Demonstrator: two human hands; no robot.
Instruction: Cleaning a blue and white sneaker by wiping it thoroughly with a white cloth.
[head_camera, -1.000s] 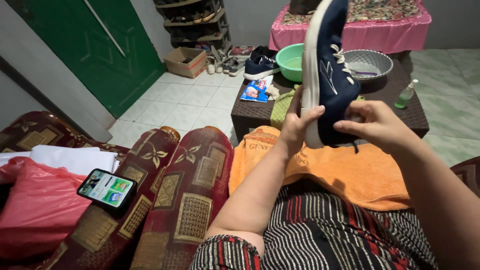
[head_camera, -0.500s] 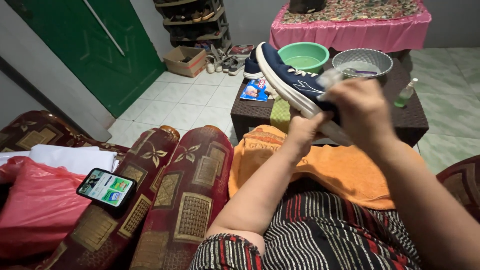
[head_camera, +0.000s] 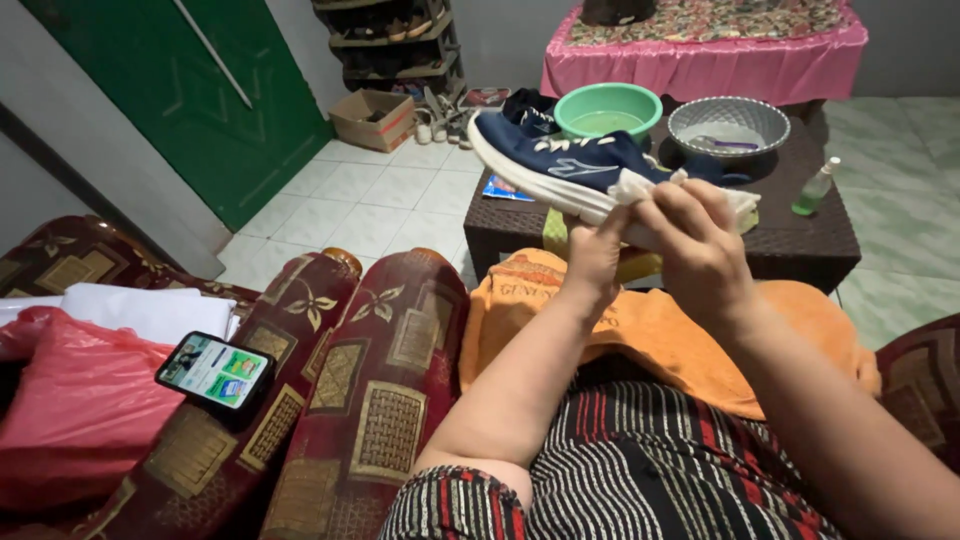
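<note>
Head view: left hand (head_camera: 597, 255), right hand (head_camera: 700, 250) grip navy sneaker (head_camera: 560, 165).

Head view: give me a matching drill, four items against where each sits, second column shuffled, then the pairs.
Items:
1. navy sneaker
2. phone
3. green basin
4. orange towel

Places:
A. on the dark wicker table, left of the metal colander
B. spread over the person's lap
C. on the sofa armrest, screen lit
D. held up sideways in both hands, the left hand beneath it and the right hand pressing a white cloth to its sole

Pairs: 1-D, 2-C, 3-A, 4-B
</note>
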